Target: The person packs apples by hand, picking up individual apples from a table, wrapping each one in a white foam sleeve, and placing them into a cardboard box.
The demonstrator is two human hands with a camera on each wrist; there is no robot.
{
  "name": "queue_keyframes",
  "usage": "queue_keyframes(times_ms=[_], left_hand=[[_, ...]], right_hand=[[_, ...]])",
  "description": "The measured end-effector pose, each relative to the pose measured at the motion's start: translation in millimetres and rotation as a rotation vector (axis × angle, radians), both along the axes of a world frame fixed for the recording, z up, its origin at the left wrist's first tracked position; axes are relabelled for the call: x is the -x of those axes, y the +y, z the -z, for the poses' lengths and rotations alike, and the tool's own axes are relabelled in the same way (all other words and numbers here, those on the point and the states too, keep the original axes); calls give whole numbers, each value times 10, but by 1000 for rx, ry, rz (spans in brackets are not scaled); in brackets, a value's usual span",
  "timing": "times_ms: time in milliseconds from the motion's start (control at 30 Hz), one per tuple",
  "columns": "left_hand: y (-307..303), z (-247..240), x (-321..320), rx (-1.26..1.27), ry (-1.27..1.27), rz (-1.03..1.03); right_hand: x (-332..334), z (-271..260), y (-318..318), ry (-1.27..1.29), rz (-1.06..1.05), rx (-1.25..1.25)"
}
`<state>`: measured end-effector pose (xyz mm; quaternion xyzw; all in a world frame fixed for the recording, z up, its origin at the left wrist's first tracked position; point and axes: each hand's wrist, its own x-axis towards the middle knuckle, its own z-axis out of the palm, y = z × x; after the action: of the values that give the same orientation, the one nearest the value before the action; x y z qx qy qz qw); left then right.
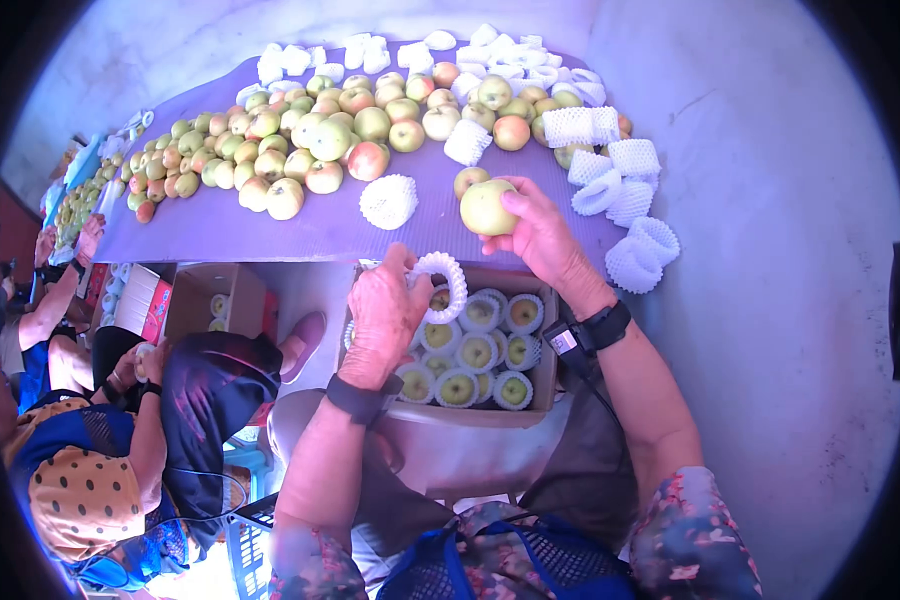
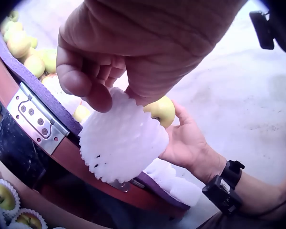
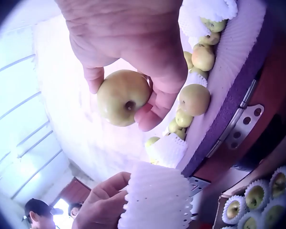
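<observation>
The right hand [image 1: 542, 240] grips a yellow-green apple [image 1: 488, 207] above the table's near edge; in the right wrist view thumb and fingers curl round this apple [image 3: 124, 98]. To its left, the left hand [image 1: 385, 308] pinches a white foam net sleeve [image 1: 456, 285] by its rim, over the box. The left wrist view shows the sleeve [image 2: 124, 138] hanging from thumb and fingertips of the left hand [image 2: 133, 52]. Sleeve and held apple are apart. Another apple [image 1: 469, 180] lies on the purple mat just behind the held one.
A cardboard box [image 1: 510, 418] of sleeved apples stands below the table edge. Many loose apples [image 1: 300, 135] cover the purple mat [image 1: 320, 225], with foam sleeves [image 1: 630, 200] at its right and back. Another person [image 1: 90, 480] sits at the left beside open boxes [image 1: 205, 300].
</observation>
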<state>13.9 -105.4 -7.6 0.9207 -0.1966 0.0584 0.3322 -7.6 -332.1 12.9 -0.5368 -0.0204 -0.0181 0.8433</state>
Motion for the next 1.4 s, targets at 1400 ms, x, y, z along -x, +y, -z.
queue_keyframes(times_ms=[1400], left_hand=[[67,1,-67,-47,-16,-65]], right_hand=[[151,-22,447,-102,-59,398]])
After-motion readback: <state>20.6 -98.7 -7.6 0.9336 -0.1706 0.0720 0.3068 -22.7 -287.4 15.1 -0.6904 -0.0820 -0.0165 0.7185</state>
